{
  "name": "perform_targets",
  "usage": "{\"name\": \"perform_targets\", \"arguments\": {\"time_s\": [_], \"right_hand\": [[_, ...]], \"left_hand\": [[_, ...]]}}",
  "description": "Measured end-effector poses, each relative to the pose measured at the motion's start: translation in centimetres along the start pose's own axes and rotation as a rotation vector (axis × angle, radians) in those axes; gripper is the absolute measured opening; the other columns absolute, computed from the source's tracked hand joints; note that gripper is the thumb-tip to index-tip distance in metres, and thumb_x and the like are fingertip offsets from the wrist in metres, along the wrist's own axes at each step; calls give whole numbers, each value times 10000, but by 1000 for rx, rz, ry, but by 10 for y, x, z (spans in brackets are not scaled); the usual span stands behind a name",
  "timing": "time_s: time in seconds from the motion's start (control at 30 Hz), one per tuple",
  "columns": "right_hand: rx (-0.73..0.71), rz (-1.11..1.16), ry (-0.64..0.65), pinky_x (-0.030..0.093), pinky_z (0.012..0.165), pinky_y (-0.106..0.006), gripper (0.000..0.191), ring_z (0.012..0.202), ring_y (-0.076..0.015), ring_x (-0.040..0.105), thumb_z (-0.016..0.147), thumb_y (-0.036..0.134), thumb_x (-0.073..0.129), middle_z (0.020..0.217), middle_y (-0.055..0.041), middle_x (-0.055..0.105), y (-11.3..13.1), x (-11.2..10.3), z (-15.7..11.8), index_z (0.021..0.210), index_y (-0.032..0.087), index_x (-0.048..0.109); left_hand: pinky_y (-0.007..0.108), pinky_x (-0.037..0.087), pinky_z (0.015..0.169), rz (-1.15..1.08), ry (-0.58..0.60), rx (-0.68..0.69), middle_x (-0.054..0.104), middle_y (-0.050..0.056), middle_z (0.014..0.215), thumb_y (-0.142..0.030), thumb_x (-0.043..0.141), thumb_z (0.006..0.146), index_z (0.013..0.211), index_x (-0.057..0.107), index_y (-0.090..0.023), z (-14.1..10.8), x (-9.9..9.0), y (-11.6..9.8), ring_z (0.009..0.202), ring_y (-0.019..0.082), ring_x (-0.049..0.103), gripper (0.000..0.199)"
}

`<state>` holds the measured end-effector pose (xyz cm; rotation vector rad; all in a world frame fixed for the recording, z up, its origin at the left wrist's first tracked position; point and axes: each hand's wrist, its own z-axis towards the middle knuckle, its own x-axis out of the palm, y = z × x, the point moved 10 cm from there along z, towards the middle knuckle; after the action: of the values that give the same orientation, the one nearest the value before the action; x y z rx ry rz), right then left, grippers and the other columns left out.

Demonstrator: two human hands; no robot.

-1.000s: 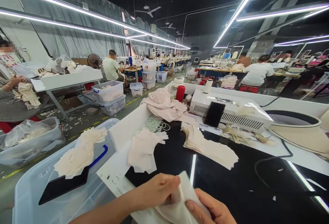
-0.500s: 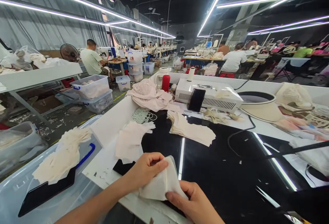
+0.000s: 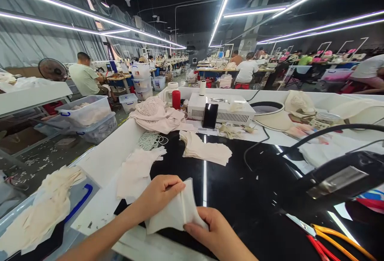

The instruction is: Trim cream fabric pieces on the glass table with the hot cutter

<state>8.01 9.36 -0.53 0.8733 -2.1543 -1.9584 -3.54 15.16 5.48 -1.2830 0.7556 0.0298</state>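
Observation:
A white fabric piece [image 3: 172, 213] with a raised seam line is stretched between my two hands, low over the front edge of the black glossy tabletop [image 3: 240, 189]. My left hand [image 3: 165, 195] pinches its top edge near the seam, thumb against fingers. Lower down, my right hand [image 3: 207, 225] grips the bottom right edge, its thumb on top of the cloth. Just beyond my left hand lies a stack of cream fabric pieces [image 3: 135, 171]. Farther back, a second cream stack [image 3: 207, 151] rests on the black surface.
Red-and-orange-handled scissors [image 3: 312, 233] and a dark cabled device [image 3: 339, 181] occupy the right side. A white machine box [image 3: 220, 111] with a phone [image 3: 210, 115] leaning on it stands behind. Elastic cord [image 3: 151, 140] lies left of centre; a plastic bin holding cream pieces [image 3: 45, 209] is at far left.
The camera view has turned right, bringing the scissors and the dark device into sight. Both hands keep their hold on the fabric, with little change in their grip.

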Motion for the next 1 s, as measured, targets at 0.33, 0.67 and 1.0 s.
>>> {"name": "perform_targets", "arguments": {"time_s": [0.33, 0.67, 1.0], "right_hand": [[-149, -703, -611, 577, 997, -474, 602, 1102, -292, 702, 899, -12, 333, 1218, -149, 743, -16, -111, 7, 1326, 191, 705], [-257, -1076, -687, 635, 969, -437, 749, 1167, -281, 704, 752, -161, 400, 1270, -90, 747, -4, -108, -18, 1297, 243, 718], [-522, -1094, -753, 620, 886, -373, 504, 1057, -231, 710, 914, -82, 442, 1166, -85, 764, 46, -79, -71, 1232, 190, 723]], "left_hand": [[336, 521, 908, 669, 36, 700, 764, 59, 1139, -463, 525, 1097, 1241, 697, -218, -10, 65, -51, 1017, 220, 699, 332], [400, 566, 992, 661, 78, 717, 740, 45, 1212, -269, 722, 1003, 1255, 649, -190, -9, 93, -31, 1117, 242, 690, 274], [424, 610, 966, 659, 114, 624, 710, 57, 1279, -163, 723, 974, 1245, 643, -197, -23, 99, -30, 1151, 267, 672, 285]]}}
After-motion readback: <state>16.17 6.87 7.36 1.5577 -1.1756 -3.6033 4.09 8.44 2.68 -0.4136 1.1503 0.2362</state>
